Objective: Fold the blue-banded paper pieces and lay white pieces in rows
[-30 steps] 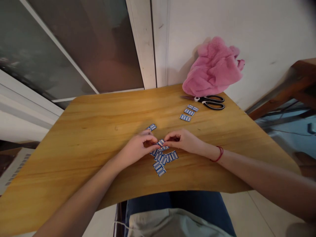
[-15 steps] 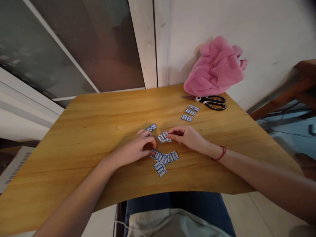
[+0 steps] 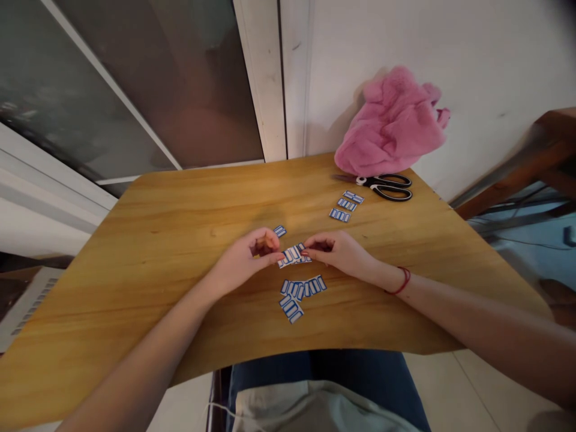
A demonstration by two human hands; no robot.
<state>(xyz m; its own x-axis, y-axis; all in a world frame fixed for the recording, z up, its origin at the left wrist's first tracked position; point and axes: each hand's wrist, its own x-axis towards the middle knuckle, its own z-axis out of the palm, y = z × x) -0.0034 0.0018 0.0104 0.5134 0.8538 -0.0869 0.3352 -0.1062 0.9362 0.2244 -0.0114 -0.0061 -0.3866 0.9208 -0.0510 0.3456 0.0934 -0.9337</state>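
Small blue-and-white label stickers, cut into short strips, are between my hands and on the table. My left hand [image 3: 252,257] is closed, thumb and finger pinching the left end of a label sticker [image 3: 288,257]. At its right end my right hand [image 3: 335,251] is pinched too, holding overlapping stickers; how many is hard to make out. Nearer me lies a loose pile of several label stickers [image 3: 292,289], partly overlapping. Just beyond my left fingers another sticker [image 3: 279,231] shows, partly covered by the hand.
Three label stickers [image 3: 340,215] lie in a slanted row at the back right of the wooden table [image 3: 180,228]. Black-handled scissors [image 3: 384,185] rest behind them. A fluffy pink cloth bundle [image 3: 396,123] leans against the white wall at the table's far edge.
My left hand has lifted a sticker from the near pile and carried it up to the stickers in my right hand. The right hand has barely moved.
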